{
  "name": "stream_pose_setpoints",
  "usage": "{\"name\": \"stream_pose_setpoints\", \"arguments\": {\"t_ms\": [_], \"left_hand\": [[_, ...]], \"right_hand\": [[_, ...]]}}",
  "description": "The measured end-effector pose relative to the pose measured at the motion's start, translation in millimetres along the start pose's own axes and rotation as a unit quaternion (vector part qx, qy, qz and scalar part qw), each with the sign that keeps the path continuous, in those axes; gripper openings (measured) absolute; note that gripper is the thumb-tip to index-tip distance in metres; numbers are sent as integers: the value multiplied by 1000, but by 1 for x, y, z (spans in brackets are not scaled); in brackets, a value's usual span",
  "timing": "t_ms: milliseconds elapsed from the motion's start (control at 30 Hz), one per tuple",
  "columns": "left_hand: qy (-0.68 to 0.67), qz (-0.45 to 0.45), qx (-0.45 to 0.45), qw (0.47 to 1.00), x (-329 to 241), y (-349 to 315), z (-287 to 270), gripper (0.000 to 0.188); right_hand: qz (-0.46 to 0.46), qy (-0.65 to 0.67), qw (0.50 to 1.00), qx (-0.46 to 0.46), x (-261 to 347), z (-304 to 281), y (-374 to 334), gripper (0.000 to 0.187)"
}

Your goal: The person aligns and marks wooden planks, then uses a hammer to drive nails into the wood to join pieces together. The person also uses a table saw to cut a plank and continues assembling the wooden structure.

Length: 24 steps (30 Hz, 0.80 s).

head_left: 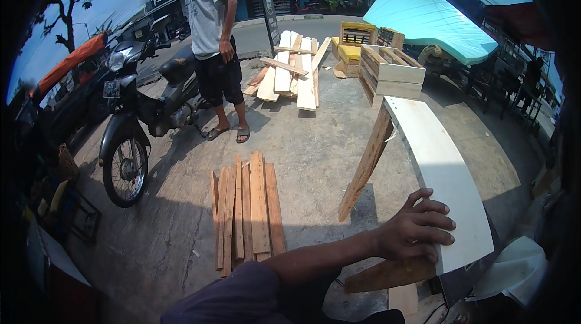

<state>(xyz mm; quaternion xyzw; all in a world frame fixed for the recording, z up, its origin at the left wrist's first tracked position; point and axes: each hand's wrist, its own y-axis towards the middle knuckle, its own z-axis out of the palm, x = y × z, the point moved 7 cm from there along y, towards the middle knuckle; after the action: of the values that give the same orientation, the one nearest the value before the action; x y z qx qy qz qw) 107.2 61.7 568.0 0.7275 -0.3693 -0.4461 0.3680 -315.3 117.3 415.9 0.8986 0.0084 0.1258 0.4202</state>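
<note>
My left hand (414,230), its arm reaching in from the lower edge, lies over the near left edge of a pale wooden board (445,160). Its fingers bend across the board's face, slightly apart, steadying it. A rough brown wooden leg (368,163) joins the board's far end and slants down to the ground. At the near end, beneath my hand, a second brown wooden piece (390,274) juts to the left. The board and both pieces form a frame. My right hand is out of view.
Brown wooden strips (245,215) lie on the concrete. Beyond them are a pile of pale boards (293,72), a slatted wooden crate (393,76) and a large turquoise sheet (433,18). A person (212,39) stands beside a parked motorcycle (142,106). White sheeting (514,272) bunches at the lower right.
</note>
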Motion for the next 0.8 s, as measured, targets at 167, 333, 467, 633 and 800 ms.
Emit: {"name": "stream_pose_setpoints", "arguments": {"t_ms": [167, 333, 467, 633, 800], "left_hand": [[3, -11, 5, 1000, 1, -1, 0, 34], [9, -21, -13, 1000, -3, 2, 0, 25], [33, -42, -12, 998, 0, 8, 3, 23], [31, -69, -2, 997, -1, 17, 4, 23], [16, -85, -13, 996, -2, 24, 6, 20]], "right_hand": [[80, 320, 939, -97, 115, -20, 107, 30], [38, 462, 886, 17, 222, -50, 144, 31], [70, 571, 817, 37, 258, -39, 153, 23], [-16, 474, 878, 67, 269, -38, 161, 16], [-54, 477, 876, 55, 278, -38, 170, 13]]}}
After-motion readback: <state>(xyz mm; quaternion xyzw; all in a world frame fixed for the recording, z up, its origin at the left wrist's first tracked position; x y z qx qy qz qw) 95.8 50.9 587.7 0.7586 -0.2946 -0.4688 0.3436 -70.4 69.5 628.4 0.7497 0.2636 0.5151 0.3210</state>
